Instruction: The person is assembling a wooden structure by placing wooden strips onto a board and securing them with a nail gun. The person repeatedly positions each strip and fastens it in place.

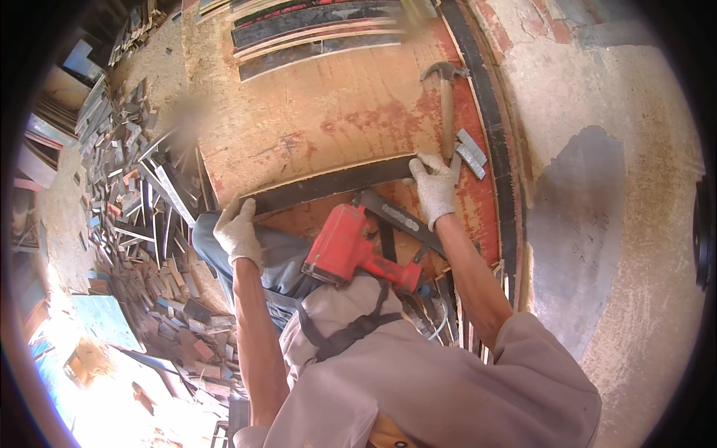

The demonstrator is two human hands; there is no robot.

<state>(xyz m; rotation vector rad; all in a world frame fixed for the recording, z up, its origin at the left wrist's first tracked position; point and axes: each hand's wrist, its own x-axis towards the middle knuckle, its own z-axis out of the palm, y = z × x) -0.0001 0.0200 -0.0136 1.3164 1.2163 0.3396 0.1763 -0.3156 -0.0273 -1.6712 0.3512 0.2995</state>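
Both my hands wear pale work gloves. My left hand (237, 233) grips the left end of a long dark wooden strip (336, 181) lying across a worn reddish plywood board (328, 112). At the strip's right end, my right hand (433, 187) presses down on it with closed fingers. A red pneumatic nail gun (351, 250) rests on my lap between my arms, its black magazine (399, 218) pointing toward my right hand. No hand holds the nail gun.
A claw hammer (447, 97) and grey strips of nails (470, 153) lie on the board beyond my right hand. Several dark and pale strips (314, 33) lie at the board's far end. A heap of wood offcuts (142, 216) covers the floor at left. Concrete floor (597, 224) is at right.
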